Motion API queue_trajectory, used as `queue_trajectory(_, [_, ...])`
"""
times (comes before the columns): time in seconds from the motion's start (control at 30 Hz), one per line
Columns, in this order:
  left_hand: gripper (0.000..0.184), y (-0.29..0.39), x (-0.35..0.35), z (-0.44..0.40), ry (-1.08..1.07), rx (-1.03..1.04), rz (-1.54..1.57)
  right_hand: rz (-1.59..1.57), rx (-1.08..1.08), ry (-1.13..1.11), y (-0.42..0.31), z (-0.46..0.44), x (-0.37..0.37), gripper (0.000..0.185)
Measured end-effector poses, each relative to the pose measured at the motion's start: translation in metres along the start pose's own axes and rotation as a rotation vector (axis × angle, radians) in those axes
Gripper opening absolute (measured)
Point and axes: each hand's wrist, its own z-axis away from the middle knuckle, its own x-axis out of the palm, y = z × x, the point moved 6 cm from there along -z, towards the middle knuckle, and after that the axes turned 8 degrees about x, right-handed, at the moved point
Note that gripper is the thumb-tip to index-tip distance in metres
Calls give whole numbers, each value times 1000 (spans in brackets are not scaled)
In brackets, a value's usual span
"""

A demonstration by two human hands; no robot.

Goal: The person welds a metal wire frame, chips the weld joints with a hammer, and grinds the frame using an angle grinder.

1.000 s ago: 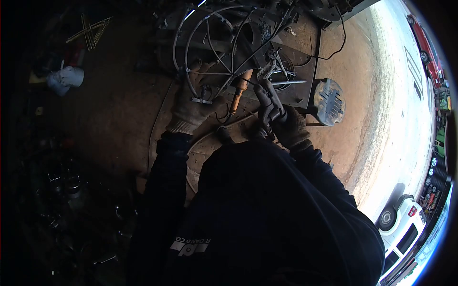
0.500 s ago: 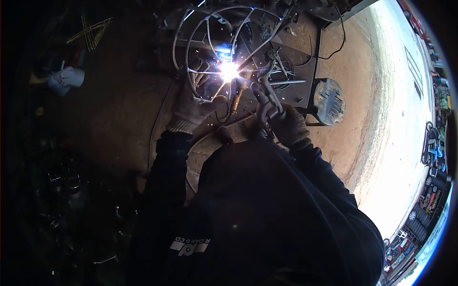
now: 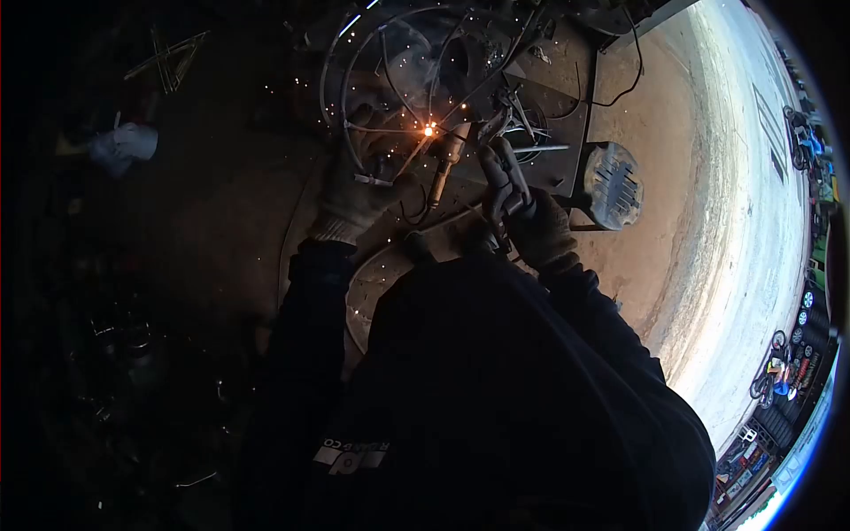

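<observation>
A round metal frame (image 3: 347,80) of bent rods, with spokes meeting at a hub, stands at the top centre. At the hub a small orange spot (image 3: 428,131) glows, with sparks flying around it. My left hand (image 3: 354,199), in a work glove, is closed around the near side of the frame's rim. In my gloved right hand (image 3: 542,232) is a welding electrode holder (image 3: 511,181), to the right of the glowing joint. Any rod in its jaws is hard to make out. Between my hands lies a hammer (image 3: 440,181) with a wooden handle.
A dark metal table (image 3: 553,168) carries a locking clamp (image 3: 505,111) and coiled wire. A stool (image 3: 611,188) stands at the right. Cables run over the floor. Thin rods (image 3: 168,62) and a pale cloth-like item (image 3: 128,143) lie at the left.
The bright white welding arc has gone out, leaving an orange glow, scattered sparks and smoke. The electrode holder has moved slightly right, away from the joint. My left hand stays on the frame.
</observation>
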Motion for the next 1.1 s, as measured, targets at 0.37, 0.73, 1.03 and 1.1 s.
queue_trajectory(0.37, [88,8,5,-2,-21,110,71,75,-29,9,5,-3,4,36])
queue_trajectory(0.73, [99,6,1,-2,-25,38,-125,51,-6,-21,-6,-4,5,37])
queue_trajectory(1.03, [101,18,5,0,248,-240,226,-84,-102,-184,-33,-6,6,27])
queue_trajectory(1.1, [103,-1,-1,6,190,-242,154,7,-185,-184,-35,-9,5,33])
